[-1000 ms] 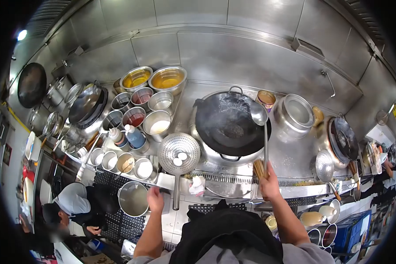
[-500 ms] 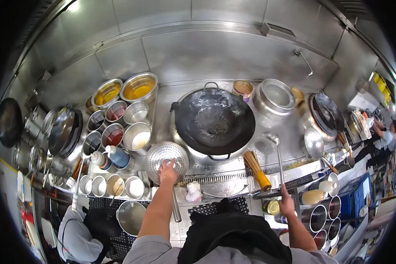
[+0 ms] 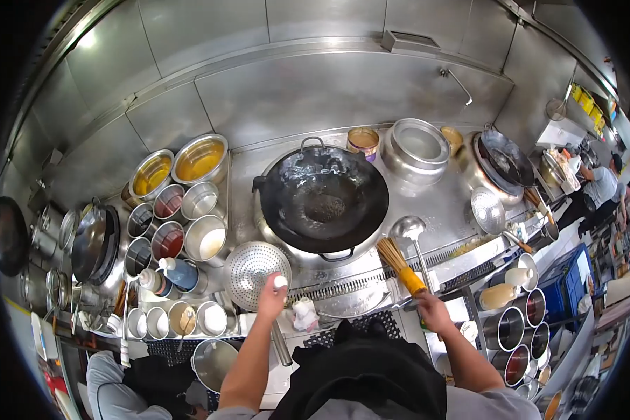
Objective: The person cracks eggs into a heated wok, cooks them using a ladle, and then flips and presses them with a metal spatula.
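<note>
My left hand point(image 3: 272, 301) is closed on a small white rounded object point(image 3: 280, 281), whose kind I cannot make out. It is over the right edge of a perforated metal strainer point(image 3: 248, 273), whose handle points toward me. My right hand point(image 3: 434, 312) is closed round the lower end of a bamboo wok brush point(image 3: 411, 281) with an orange-yellow grip, its bristles pointing to the wok. A ladle point(image 3: 409, 228) lies just right of the brush, its handle running down near my right hand. The large black wok point(image 3: 324, 203) sits on the burner, wet-looking inside.
Left of the wok stand steel bowls of yellow liquid point(image 3: 200, 162), several sauce pots point(image 3: 168, 240) and squeeze bottles point(image 3: 180, 271). A crumpled white cloth point(image 3: 304, 315) lies at the front edge. A metal pot point(image 3: 418, 150) stands behind right. Other people work at far right and lower left.
My right hand has left the ladle handle and taken the brush, whose grip has swung right. My left hand has lifted toward the strainer's right edge. The view has turned slightly right.
</note>
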Available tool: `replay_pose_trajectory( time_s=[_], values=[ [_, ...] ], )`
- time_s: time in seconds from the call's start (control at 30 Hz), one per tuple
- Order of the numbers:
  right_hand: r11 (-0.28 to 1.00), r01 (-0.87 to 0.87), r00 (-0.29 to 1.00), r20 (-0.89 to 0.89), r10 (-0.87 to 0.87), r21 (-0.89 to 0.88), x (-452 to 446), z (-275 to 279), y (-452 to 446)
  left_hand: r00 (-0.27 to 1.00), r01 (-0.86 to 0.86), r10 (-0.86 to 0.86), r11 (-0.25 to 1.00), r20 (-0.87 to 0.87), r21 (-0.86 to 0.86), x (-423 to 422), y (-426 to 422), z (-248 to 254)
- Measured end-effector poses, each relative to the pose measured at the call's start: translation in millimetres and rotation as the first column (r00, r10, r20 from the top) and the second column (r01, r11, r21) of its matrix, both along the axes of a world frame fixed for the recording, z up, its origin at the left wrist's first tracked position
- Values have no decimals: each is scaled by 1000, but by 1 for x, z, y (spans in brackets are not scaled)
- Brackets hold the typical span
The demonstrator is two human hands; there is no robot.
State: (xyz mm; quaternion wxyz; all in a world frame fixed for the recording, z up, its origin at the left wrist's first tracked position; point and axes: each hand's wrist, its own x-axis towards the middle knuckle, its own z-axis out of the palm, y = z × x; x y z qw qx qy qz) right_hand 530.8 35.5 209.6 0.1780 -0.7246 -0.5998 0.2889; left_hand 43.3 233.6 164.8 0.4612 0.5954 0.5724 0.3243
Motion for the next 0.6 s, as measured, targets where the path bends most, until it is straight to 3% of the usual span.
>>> replay_pose_trajectory(
  time_s=[0.03,0.1,0.17,0.2,0.23,0.33,0.37,0.47,0.5,0.53,0.6],
  values=[
    [999,-36,983,-177,39,19,-33,24,16,982,-1,21,995,188,-103,14,-11,13],
    [989,-127,850,-506,150,81,-102,55,48,970,118,-88,985,228,-124,43,-26,45],
    [984,-164,522,-852,32,-63,-157,51,78,952,200,-161,971,260,-130,74,-43,66],
    [987,-109,344,-936,-71,-116,-179,40,86,947,221,-182,967,265,-124,88,-49,70],
    [978,-62,72,-978,-196,-201,-199,44,93,969,200,-185,977,167,-78,100,-53,67],
    [926,-104,-145,-915,-375,-363,-203,22,108,929,264,-269,963,-253,-56,118,-57,90],
    [881,-27,-72,-878,-473,-472,-202,17,108,921,309,-313,950,-231,-52,118,-56,87],
    [775,-81,91,-779,-620,-626,-160,-8,112,901,410,-428,894,-75,-180,110,-53,96],
    [799,-72,49,-802,-595,-597,-141,-7,118,916,399,-398,889,54,-225,104,-54,98],
    [839,61,141,-828,-543,-540,-123,4,126,932,363,-351,896,91,-255,96,-55,101],
    [847,319,148,-860,-488,-425,-79,21,158,955,276,-234,924,182,-265,80,-59,96]
  ],
)
